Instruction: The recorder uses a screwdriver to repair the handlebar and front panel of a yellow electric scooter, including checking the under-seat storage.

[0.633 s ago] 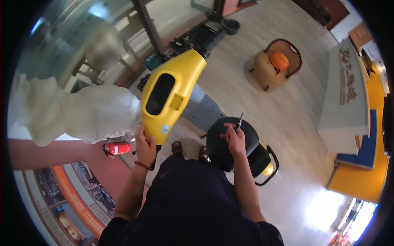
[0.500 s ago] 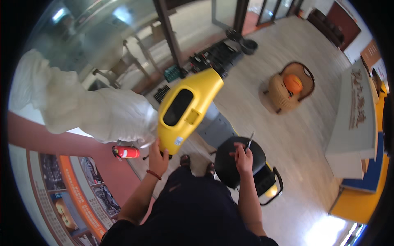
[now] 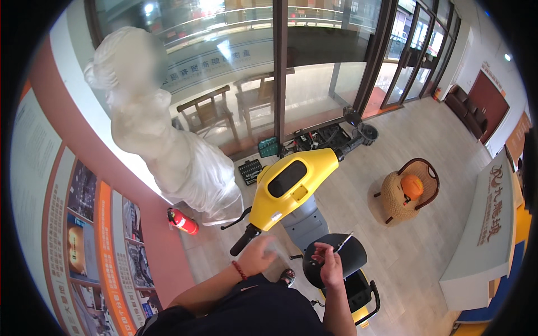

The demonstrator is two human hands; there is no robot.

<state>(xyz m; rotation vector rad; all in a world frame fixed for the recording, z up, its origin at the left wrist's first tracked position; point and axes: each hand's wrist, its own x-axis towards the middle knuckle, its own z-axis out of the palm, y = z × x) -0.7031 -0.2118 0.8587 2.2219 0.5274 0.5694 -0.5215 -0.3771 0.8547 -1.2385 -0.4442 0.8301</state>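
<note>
A yellow electric scooter stands in front of me, its handlebar cover (image 3: 316,165) holding a dark display panel (image 3: 287,179). The left handlebar grip (image 3: 245,241) is black, with a brake lever beside it. My left hand (image 3: 259,256) is just right of this grip, apart from the cover; its fingers are smeared by motion. Over the black seat (image 3: 354,253), my right hand (image 3: 332,266) is closed around a slim tool with a shiny shaft, which looks like a screwdriver (image 3: 344,242). Its shaft points up and right; the fingers hide the handle end.
A white statue (image 3: 190,168) and a red fire extinguisher (image 3: 183,222) stand on the left. By the glass wall lie a tool case (image 3: 250,171) and a green box (image 3: 268,147). Right of the scooter is a wicker chair (image 3: 395,206) with an orange helmet (image 3: 412,186), then a white counter (image 3: 476,213).
My left hand has left the yellow handlebar cover and moved nearer to me. My view has tilted up, showing more statue and glass wall. The right hand still holds the screwdriver.
</note>
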